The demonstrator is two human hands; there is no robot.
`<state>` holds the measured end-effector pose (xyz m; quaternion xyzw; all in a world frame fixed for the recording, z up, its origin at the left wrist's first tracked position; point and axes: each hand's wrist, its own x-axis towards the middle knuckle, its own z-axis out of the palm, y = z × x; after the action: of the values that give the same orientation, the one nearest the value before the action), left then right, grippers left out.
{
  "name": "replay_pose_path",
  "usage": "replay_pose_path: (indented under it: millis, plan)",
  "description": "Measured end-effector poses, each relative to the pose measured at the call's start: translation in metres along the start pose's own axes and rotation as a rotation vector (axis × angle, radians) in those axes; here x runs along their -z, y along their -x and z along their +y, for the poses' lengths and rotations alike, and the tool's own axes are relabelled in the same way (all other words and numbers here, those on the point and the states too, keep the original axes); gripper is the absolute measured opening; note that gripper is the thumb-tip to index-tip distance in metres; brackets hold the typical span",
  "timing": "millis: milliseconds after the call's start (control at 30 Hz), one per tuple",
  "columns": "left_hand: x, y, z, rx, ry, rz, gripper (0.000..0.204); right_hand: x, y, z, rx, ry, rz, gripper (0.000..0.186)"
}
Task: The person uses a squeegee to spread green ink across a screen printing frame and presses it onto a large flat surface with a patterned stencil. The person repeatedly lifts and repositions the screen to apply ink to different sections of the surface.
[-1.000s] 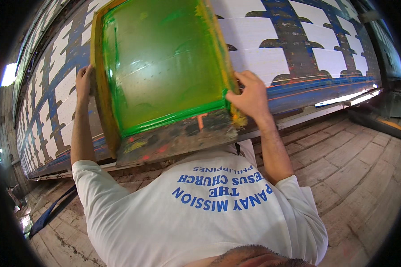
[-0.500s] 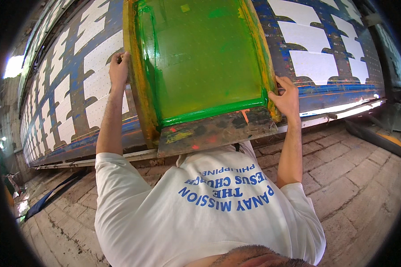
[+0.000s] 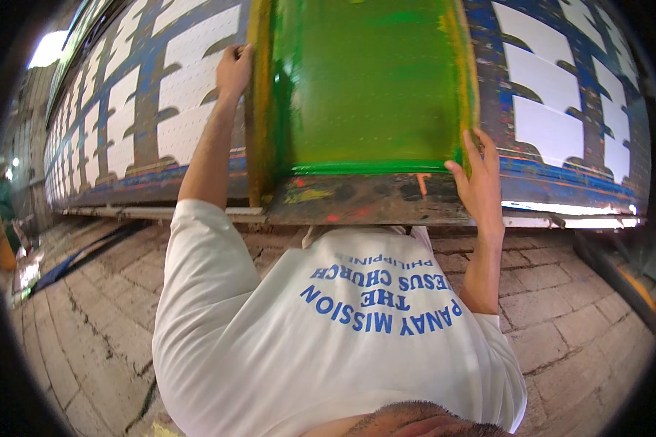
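Observation:
A screen-printing frame lies before me, its rails smeared yellow and green around a translucent green mesh. Thick green ink lines the inside of its near end. My left hand has its fingers curled at the outer side of the left rail. Over at the near right corner, my right hand touches the rail lightly, with thumb and fingers spread apart. A dark, paint-stained board extends from the near end of the frame toward my body.
The long printing table carries rows of white cut pieces on both sides of the frame. Along its near side runs a pale metal rail. Brick paving lies below, with a dark bar at the right.
The frame has turned from a slant to nearly square with the table's near edge. My right hand has loosened from its grip and its fingers have spread; the left stays at its rail.

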<state>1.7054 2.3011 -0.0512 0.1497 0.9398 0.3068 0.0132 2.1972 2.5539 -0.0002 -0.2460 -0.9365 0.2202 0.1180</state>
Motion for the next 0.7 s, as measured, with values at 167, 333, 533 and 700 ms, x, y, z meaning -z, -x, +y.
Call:
replay_pose_path:
  millis: [167, 333, 533, 700]
  plan:
    - [-0.002, 0.003, -0.003, -0.01, -0.051, 0.0, 0.059, 0.012, 0.009, -0.057, 0.236, -0.085, -0.408, 0.055]
    - [-0.006, -0.005, -0.013, -0.046, -0.062, -0.009, 0.061, 0.015, 0.011, -0.114, 0.326, -0.213, -0.653, 0.061]
    - [-0.01, -0.001, -0.011, -0.051, 0.003, -0.002, 0.052, -0.003, 0.014, -0.15, 0.436, 0.071, -0.533, 0.055]
    - [-0.011, 0.001, -0.005, -0.072, 0.128, 0.025, 0.045, -0.033, 0.008, -0.155, 0.24, 0.162, -0.37, 0.058]
